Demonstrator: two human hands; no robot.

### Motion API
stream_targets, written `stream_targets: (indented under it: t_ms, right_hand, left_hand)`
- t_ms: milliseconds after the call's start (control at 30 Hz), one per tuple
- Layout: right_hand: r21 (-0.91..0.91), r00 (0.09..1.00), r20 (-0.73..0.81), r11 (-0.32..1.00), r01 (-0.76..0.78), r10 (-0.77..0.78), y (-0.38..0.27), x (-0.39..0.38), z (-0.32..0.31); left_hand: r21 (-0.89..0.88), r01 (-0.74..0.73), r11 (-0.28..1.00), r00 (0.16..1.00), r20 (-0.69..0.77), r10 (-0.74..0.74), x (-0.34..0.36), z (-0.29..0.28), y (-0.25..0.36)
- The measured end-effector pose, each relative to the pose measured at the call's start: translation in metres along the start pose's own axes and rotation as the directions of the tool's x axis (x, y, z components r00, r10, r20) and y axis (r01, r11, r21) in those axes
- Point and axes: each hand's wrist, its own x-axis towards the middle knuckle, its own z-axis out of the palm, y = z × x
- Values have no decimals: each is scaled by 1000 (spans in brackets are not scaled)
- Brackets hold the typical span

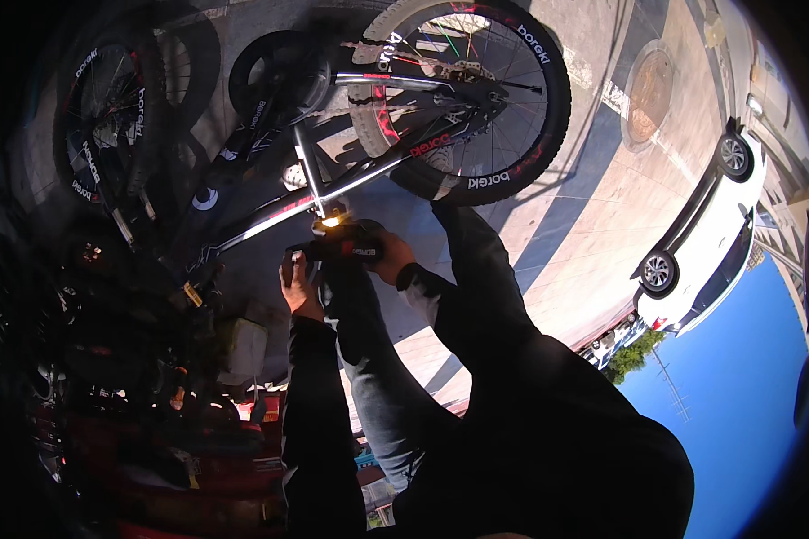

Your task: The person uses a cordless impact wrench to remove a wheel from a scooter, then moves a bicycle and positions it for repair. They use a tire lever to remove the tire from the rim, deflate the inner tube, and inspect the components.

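A black bicycle saddle with red and white marks sits close in front of my legs. My left hand is closed at its left end. At the other end my right hand wraps round its side, with some fingers hidden. Just beyond the saddle, a brightly lit gold-coloured part shows by the white, black and red bicycle frame. The rear wheel, with a wide knobby tyre, lies beyond my right hand. The front wheel is at the far left, partly in shade.
Paved ground with shadow stripes surrounds the bicycle. A round manhole cover lies at the right, and a white car is parked farther right. Dark clutter and a red surface fill the lower left, beside a pale bag-like object.
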Motion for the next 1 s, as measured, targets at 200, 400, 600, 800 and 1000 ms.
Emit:
stream_targets:
  t_ms: [200, 400, 600, 800, 1000]
  right_hand:
    - [48, 979, 0, 978, 204, -204, 3, 22, 1]
    - [-108, 917, 231, 928, 356, -325, -17, 31, -83]
    - [-492, 687, -294, 722, 487, -664, -46, 94, -238]
    - [-610, 696, -487, 776, 162, -528, -29, 199, -355]
    - [451, 844, -531, 867, 210, 72, -6, 299, -420]
  left_hand:
    - [825, -564, 37, 688, 444, 574, 35, -2, -35]
    - [705, -461, 539, 853, 184, 489, 60, 36, -21]
    - [900, -237, 367, 845, 4, 535, 79, 99, 17]
    - [967, -79, 241, 839, -66, 541, 77, 151, 41]
    - [996, -85, 34, 665, 31, 746, 114, 162, 34]
